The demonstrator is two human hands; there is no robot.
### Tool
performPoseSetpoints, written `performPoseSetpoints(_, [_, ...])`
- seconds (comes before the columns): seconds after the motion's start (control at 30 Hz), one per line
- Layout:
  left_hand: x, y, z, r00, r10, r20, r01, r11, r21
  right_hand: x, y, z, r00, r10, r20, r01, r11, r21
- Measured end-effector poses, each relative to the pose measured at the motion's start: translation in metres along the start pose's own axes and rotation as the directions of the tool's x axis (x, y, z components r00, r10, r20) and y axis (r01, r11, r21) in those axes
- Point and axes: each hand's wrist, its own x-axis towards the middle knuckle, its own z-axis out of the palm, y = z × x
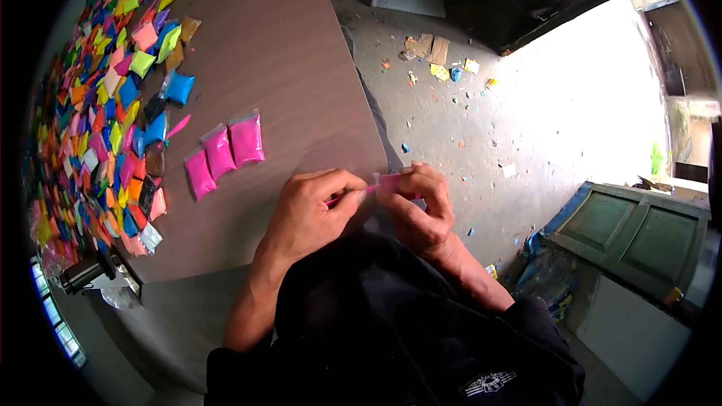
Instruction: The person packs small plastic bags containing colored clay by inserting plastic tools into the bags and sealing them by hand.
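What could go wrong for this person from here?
The pink material, pinched between the left hand and right hand by the table's edge, might slip onto the littered floor. The three pink packets lie near the multicoloured heap, so a nudge could perhaps mix them in.

No legible txt, just white emblem (490,385) w/ tiny unreadable marks on blk shirt (361,308)

Pink packets (219,153) look glossy plastic, the tabletop (278,45) matt.
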Motion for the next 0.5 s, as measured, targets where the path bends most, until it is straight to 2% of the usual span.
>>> performPoseSetpoints(0.13, [-0.001,-0.010,-0.001,1.000,0.013,0.014,-0.013,1.000,0.010,-0.005,-0.005,-0.002,0.996,0.018,0.090,-0.011,0.997,-0.073])
performPoseSetpoints(0.2, [-0.002,-0.013,0.000,0.998,0.070,0.002,-0.070,0.997,0.044,-0.010,-0.006,0.000,0.995,0.030,0.094,-0.023,0.997,-0.072])
performPoseSetpoints(0.5, [-0.008,-0.004,0.001,0.998,0.060,0.006,-0.060,0.982,0.181,-0.011,-0.009,-0.003,0.991,0.001,0.134,0.021,0.986,-0.163])
